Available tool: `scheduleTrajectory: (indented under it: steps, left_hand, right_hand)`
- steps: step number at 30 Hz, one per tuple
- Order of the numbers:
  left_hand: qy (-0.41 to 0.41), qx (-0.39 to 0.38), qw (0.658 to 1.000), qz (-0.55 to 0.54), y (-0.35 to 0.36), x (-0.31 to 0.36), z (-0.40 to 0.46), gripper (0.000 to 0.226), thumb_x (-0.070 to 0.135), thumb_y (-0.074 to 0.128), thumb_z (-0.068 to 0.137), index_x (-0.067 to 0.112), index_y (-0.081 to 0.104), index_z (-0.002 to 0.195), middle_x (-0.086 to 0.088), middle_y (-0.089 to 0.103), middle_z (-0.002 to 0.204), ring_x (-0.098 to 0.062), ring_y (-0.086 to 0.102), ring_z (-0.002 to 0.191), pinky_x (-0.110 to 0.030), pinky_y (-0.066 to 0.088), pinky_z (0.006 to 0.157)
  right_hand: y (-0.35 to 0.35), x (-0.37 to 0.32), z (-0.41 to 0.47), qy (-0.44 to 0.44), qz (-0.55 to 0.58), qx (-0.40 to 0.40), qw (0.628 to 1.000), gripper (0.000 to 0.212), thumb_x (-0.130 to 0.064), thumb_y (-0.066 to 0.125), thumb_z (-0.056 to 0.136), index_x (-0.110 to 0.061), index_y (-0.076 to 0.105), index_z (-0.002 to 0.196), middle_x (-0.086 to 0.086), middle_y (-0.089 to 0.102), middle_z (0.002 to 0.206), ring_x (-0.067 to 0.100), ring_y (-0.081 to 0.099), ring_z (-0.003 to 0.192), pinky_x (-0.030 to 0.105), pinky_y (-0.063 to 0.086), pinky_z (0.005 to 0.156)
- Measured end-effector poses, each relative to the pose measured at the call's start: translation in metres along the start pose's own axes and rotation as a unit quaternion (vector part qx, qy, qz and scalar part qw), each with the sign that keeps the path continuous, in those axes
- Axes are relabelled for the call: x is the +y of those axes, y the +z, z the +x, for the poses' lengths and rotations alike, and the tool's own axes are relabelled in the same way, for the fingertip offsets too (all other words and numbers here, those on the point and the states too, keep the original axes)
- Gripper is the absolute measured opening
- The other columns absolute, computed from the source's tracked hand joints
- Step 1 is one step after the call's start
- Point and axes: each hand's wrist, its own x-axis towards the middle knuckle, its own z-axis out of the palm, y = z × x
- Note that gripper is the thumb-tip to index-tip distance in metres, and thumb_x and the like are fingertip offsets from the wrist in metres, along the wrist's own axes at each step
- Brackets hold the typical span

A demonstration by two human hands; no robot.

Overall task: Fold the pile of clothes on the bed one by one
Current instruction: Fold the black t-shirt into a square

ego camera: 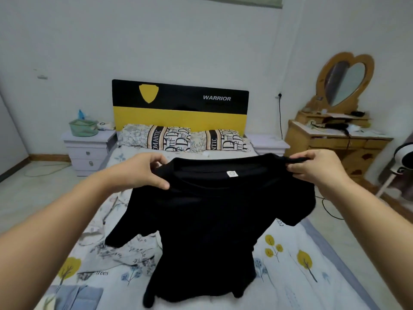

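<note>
Bed (290,276), tree-print sheet: 1 black T-shirt (207,220) held up by its shoulders, hem touching sheet; left hand (143,171) and right hand (317,167) each pinching fabric.

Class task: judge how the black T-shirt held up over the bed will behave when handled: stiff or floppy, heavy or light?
Probably floppy: the black cotton-like T-shirt sags and creases below both hands' pinches. Likely light: left hand and right hand lift it by fingers alone.

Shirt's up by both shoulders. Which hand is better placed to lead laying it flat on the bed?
Neither clearly: the left hand and right hand each pinch a shoulder of the black T-shirt at about equal height, so probably lower both together.
</note>
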Motion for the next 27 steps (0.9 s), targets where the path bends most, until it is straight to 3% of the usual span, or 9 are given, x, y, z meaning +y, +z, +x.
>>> scheduleTrajectory:
  steps: [3, 5, 8, 12, 18, 21, 23, 25, 27]
  left_hand:
    - [0.027, 0.022, 0.989, 0.143, -0.007, 0.006, 0.003, 0.009, 0.006, 0.073, 0.077, 0.008, 0.064, 0.079, -0.006, 0.063, 0.074, -0.020, 0.058, 0.070, -0.016, 0.040, 0.058]
    - [0.040, 0.054, 0.992, 0.103, -0.006, 0.006, 0.005, 0.012, 0.006, 0.068, 0.083, 0.012, 0.065, 0.072, -0.006, 0.063, 0.070, -0.017, 0.057, 0.066, -0.014, 0.042, 0.060]
    - [0.054, 0.096, 0.994, -0.022, 0.006, 0.005, 0.009, 0.009, 0.009, 0.060, 0.089, 0.007, 0.069, 0.090, -0.014, 0.069, 0.087, -0.023, 0.062, 0.080, -0.032, 0.049, 0.076]
    - [0.087, 0.172, 0.972, -0.137, 0.033, 0.016, 0.018, 0.017, 0.009, 0.058, 0.089, 0.018, 0.066, 0.077, -0.004, 0.064, 0.076, -0.010, 0.058, 0.068, -0.028, 0.047, 0.068]
    - [0.141, 0.208, 0.963, -0.094, 0.053, 0.040, 0.027, 0.015, 0.020, 0.064, 0.086, 0.008, 0.066, 0.076, -0.010, 0.061, 0.073, -0.016, 0.055, 0.071, -0.030, 0.043, 0.064]
    - [0.175, 0.203, 0.961, -0.063, 0.055, 0.055, 0.024, 0.017, 0.020, 0.064, 0.086, 0.018, 0.064, 0.069, 0.005, 0.060, 0.062, 0.004, 0.051, 0.054, -0.012, 0.039, 0.051]
    - [0.201, 0.196, 0.957, -0.066, 0.053, 0.065, 0.023, 0.020, 0.017, 0.064, 0.086, 0.019, 0.063, 0.066, -0.003, 0.061, 0.064, -0.010, 0.055, 0.060, -0.025, 0.044, 0.057]
    - [0.226, 0.199, 0.951, -0.065, 0.051, 0.073, 0.024, 0.016, 0.019, 0.064, 0.086, 0.008, 0.066, 0.075, -0.022, 0.063, 0.077, -0.037, 0.059, 0.072, -0.044, 0.051, 0.067]
    - [0.242, 0.199, 0.947, -0.066, 0.047, 0.081, 0.025, 0.018, 0.029, 0.065, 0.083, 0.012, 0.068, 0.083, -0.024, 0.065, 0.084, -0.039, 0.063, 0.081, -0.054, 0.052, 0.074]
  right_hand:
    - [-0.001, 0.019, -0.001, 0.025, -0.008, 0.024, 0.999, 0.018, 0.000, 0.061, 0.088, -0.007, 0.059, 0.071, 0.016, 0.065, 0.076, 0.022, 0.063, 0.064, 0.029, 0.054, 0.064]
    - [-0.007, 0.031, -0.002, 0.021, -0.060, 0.069, 0.996, 0.023, -0.006, 0.060, 0.089, -0.010, 0.058, 0.067, 0.009, 0.060, 0.065, 0.019, 0.055, 0.057, 0.029, 0.048, 0.058]
    - [-0.019, 0.040, -0.013, -0.035, -0.179, 0.149, 0.972, 0.027, -0.015, 0.063, 0.088, -0.016, 0.055, 0.062, 0.004, 0.056, 0.066, 0.020, 0.050, 0.064, 0.028, 0.034, 0.054]
    - [-0.034, 0.053, -0.032, -0.087, -0.163, 0.179, 0.966, 0.027, -0.010, 0.053, 0.091, -0.012, 0.046, 0.065, 0.005, 0.048, 0.069, 0.019, 0.043, 0.067, 0.030, 0.029, 0.053]
    - [-0.059, 0.074, -0.066, -0.148, -0.100, 0.257, 0.950, 0.012, -0.008, 0.049, 0.093, -0.007, 0.055, 0.082, 0.002, 0.051, 0.071, 0.015, 0.047, 0.073, 0.025, 0.035, 0.060]
    - [-0.075, 0.074, -0.082, -0.175, -0.117, 0.287, 0.935, 0.011, -0.010, 0.052, 0.091, -0.011, 0.057, 0.081, -0.001, 0.054, 0.070, -0.001, 0.049, 0.065, 0.014, 0.036, 0.062]
    - [-0.088, 0.071, -0.088, -0.186, -0.132, 0.301, 0.926, 0.009, -0.016, 0.053, 0.088, -0.015, 0.057, 0.081, -0.002, 0.055, 0.069, -0.004, 0.049, 0.063, 0.013, 0.036, 0.064]
    - [-0.100, 0.067, -0.093, -0.187, -0.142, 0.312, 0.921, 0.010, -0.024, 0.052, 0.085, -0.019, 0.058, 0.080, -0.002, 0.059, 0.070, 0.004, 0.053, 0.066, 0.030, 0.045, 0.071]
    - [-0.111, 0.063, -0.095, -0.175, -0.148, 0.320, 0.919, 0.013, -0.033, 0.052, 0.084, -0.022, 0.058, 0.084, 0.002, 0.063, 0.074, 0.022, 0.060, 0.075, 0.049, 0.050, 0.075]
